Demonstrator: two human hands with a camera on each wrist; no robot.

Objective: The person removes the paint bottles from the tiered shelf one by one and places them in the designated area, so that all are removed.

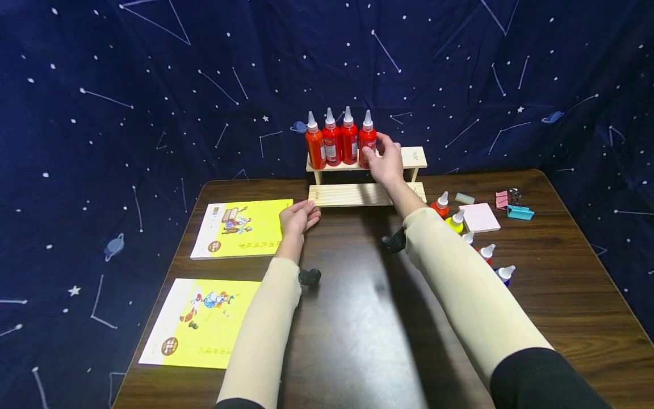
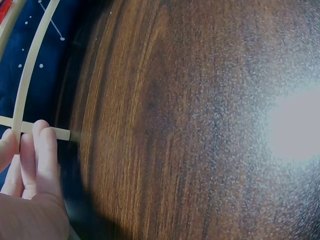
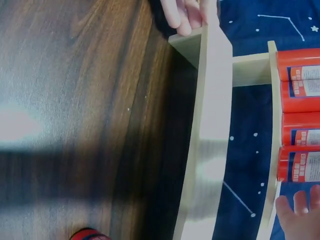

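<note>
Several red squeeze paint bottles with white pointed caps, the leftmost (image 1: 315, 149) more orange, stand upright in a row on the upper board of a two-tier wooden rack (image 1: 352, 195). My right hand (image 1: 386, 163) holds the rightmost red paint bottle (image 1: 367, 139), its thumb across the front. In the right wrist view its lower fingertips (image 3: 300, 202) hang just beside that bottle; thumb and index lie outside that view. With my left hand (image 1: 298, 217) I pinch the left end of the rack's lower board (image 2: 31, 65) between thumb and fingers.
Two yellow books (image 1: 245, 233) (image 1: 204, 324) lie at the left. On the right several smaller paint bottles (image 1: 453, 221) stand in a line, partly behind my right sleeve. Beyond them are a white note pad (image 1: 479, 217), an eraser (image 1: 464, 198) and binder clips (image 1: 520, 212).
</note>
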